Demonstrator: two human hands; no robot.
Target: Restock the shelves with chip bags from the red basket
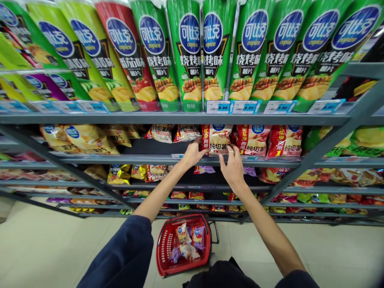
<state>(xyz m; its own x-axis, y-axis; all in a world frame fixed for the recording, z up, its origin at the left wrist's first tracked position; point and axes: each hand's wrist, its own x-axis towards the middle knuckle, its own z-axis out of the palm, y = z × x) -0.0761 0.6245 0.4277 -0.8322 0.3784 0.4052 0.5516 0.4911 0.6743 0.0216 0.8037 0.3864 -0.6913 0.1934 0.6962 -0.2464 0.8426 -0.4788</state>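
A red and white bag of potato chips (pixel 220 140) stands upright at the front of the second shelf, between my two hands. My left hand (pixel 193 154) grips its lower left side, the thumb across the front and the other fingers partly hidden behind the edge. At the lower right corner, the curled fingers of my right hand (pixel 233 165) press on the same bag; a ring shows on one finger. Similar red chip bags (pixel 253 140) stand just right of it. Two white and red bags (pixel 186 133) sit farther back to the left.
A red shopping basket (pixel 160 244) with several chip bags stands on the floor below my arms. Above, green chip canisters (pixel 188 60) line the top shelf over a grey shelf edge (pixel 180 119). Slanted grey posts (pixel 318 148) flank this section, and lower shelves hold more snack bags.
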